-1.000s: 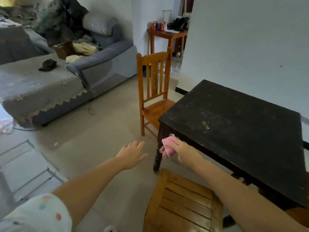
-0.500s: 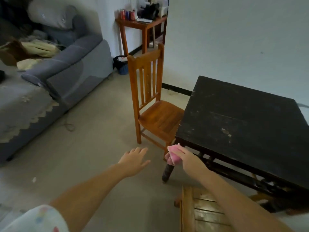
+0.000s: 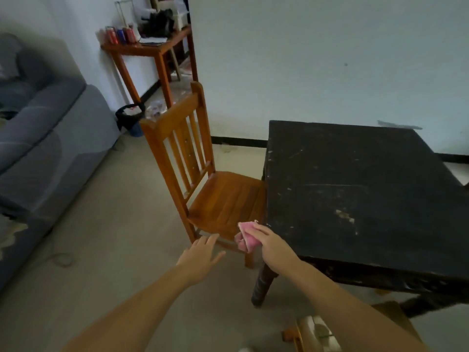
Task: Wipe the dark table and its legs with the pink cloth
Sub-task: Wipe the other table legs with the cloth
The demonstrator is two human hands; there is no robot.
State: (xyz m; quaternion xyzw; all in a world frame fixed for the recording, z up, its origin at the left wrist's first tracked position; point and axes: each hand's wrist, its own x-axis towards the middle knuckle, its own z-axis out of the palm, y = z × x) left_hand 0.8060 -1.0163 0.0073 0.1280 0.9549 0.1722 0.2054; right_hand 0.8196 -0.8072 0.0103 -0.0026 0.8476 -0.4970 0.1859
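The dark table (image 3: 360,189) fills the right side of the head view, its scuffed black top square to the wall. Its near-left leg (image 3: 262,285) stands on the floor below the corner. My right hand (image 3: 275,245) is shut on the crumpled pink cloth (image 3: 247,236) and presses it against the table's near-left corner. My left hand (image 3: 201,257) hovers open to the left, fingers spread, over the floor in front of the chair, holding nothing.
A wooden slatted chair (image 3: 203,179) stands against the table's left side. A wooden stool (image 3: 314,334) sits at the bottom edge under my right arm. A grey sofa (image 3: 38,153) lines the left. A side table (image 3: 149,54) with cans and a black bin (image 3: 129,118) stand beyond.
The view has swung right and closer to the table. My right hand with the cloth has risen from the leg's top to the corner edge. The left hand stays open.
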